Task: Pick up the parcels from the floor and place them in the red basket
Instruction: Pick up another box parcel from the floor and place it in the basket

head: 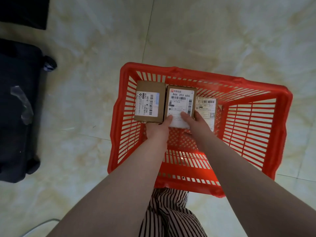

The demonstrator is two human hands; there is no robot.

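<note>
The red basket stands on the tiled floor in front of me. Three cardboard parcels with white shipping labels are inside it along the far left wall. The left parcel rests against the basket's left side. The middle parcel is held at its near edge by both hands, my left hand under its left corner and my right hand on its right side with the thumb on the label. A third parcel lies lower, to the right, partly hidden by the middle one and my right hand.
A dark suitcase on wheels lies on the floor at the left. A black object sits at the top left corner. My striped trousers show below the basket. Pale marbled floor tiles surround the basket.
</note>
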